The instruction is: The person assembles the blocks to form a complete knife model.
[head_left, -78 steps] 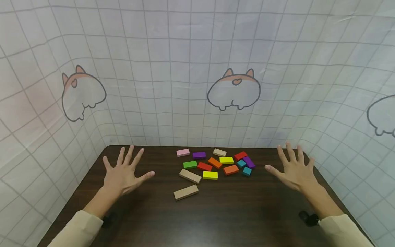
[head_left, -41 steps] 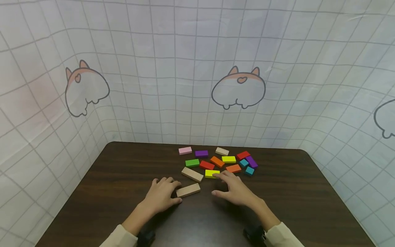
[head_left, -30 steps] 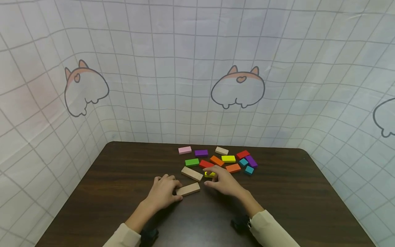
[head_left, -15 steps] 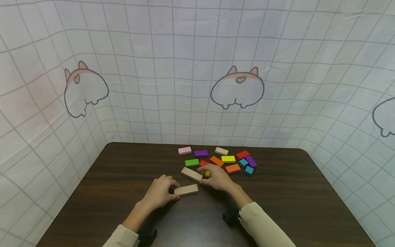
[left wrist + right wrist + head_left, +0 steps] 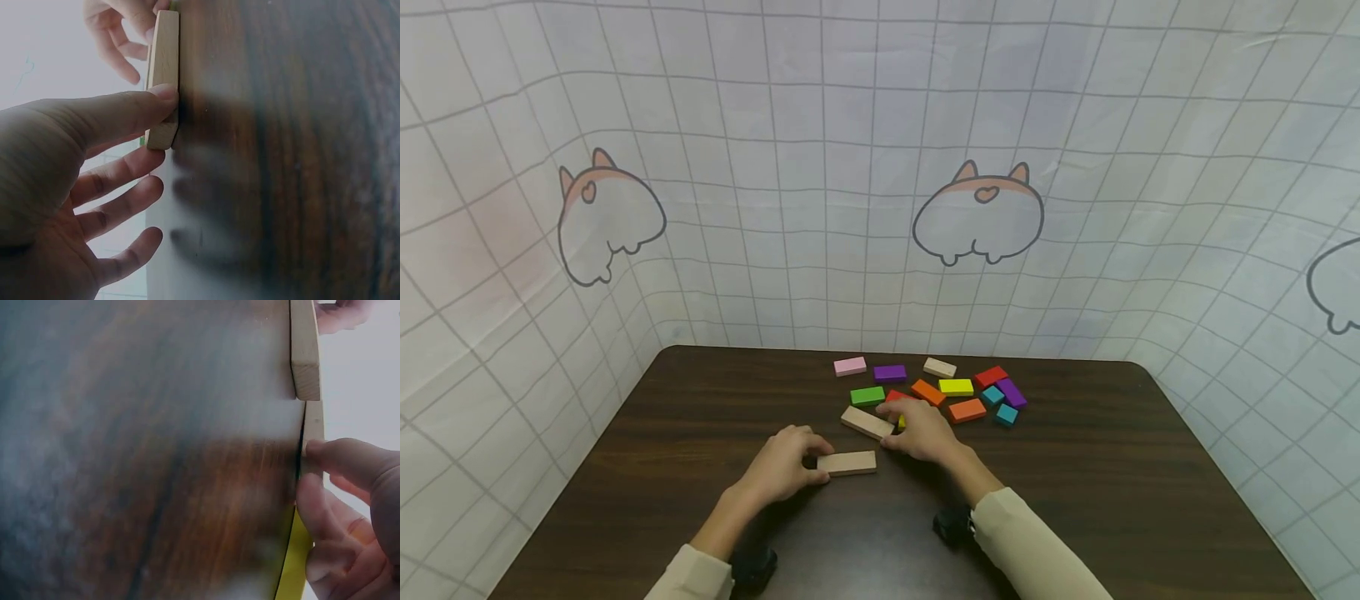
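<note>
My left hand [image 5: 781, 465] pinches the left end of a plain wooden block [image 5: 848, 463], thumb on the near side and index finger on the far side. In the left wrist view this block [image 5: 164, 59] lies along the dark tabletop, the other fingers spread loosely below it. My right hand [image 5: 923, 429] has thumb and index finger about the right end of a second wooden block [image 5: 865, 422], which lies slanted just behind the first. The right wrist view has the thumb against that block [image 5: 314, 422]. A yellow block [image 5: 902, 423] is mostly hidden under the right hand.
Behind the hands lie several coloured blocks: green [image 5: 867, 397], pink [image 5: 850, 367], purple [image 5: 890, 374], orange [image 5: 967, 410], yellow [image 5: 956, 387] and teal [image 5: 1007, 415]. A small wooden block [image 5: 940, 367] sits at the back. A white grid-patterned cloth [image 5: 820, 208] surrounds the dark table [image 5: 1075, 475].
Both hands came inward from the table's sides. The left took hold of the near wooden block and shifted it slightly left, turning it straighter. The right moved left over the yellow block to the second wooden block.
</note>
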The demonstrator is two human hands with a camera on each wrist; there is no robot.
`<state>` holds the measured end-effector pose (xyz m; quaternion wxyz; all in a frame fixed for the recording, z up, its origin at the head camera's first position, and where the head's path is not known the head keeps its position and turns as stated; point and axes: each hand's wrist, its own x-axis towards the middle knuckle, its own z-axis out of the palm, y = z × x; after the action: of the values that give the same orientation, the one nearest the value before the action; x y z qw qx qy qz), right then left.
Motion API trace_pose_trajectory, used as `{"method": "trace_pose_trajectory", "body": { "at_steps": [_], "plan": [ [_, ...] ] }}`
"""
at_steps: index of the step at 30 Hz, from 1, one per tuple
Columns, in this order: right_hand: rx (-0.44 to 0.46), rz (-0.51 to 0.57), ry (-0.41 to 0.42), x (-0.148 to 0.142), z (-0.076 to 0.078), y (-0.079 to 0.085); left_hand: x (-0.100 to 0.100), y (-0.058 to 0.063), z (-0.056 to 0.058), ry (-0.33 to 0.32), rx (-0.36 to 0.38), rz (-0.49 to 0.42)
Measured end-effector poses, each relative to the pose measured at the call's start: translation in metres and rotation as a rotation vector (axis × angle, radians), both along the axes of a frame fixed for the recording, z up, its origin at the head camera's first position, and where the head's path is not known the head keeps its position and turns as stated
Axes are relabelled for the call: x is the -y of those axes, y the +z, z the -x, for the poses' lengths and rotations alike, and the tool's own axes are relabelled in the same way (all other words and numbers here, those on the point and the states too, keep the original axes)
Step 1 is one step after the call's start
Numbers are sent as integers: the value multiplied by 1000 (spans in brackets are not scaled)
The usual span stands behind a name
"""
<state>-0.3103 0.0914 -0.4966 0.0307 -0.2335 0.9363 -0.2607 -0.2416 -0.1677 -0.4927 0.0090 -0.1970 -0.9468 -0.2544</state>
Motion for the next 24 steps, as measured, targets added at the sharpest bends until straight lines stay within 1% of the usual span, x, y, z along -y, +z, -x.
{"method": "trace_pose_trajectory", "body": {
  "at_steps": [7, 13, 19, 24],
  "plan": [
    [7, 80, 32, -5, -4, 6, 2, 1, 4, 1, 27, -26],
    [25, 143, 43, -19, -10, 13, 5, 2, 7, 5, 44, -34],
    [76, 170, 51, -40, -20, 16, 8, 2, 13, 7, 83, -43],
    [109, 168, 82, -53, -26, 16, 10, 2, 18, 8, 104, -62]
  ]
}}
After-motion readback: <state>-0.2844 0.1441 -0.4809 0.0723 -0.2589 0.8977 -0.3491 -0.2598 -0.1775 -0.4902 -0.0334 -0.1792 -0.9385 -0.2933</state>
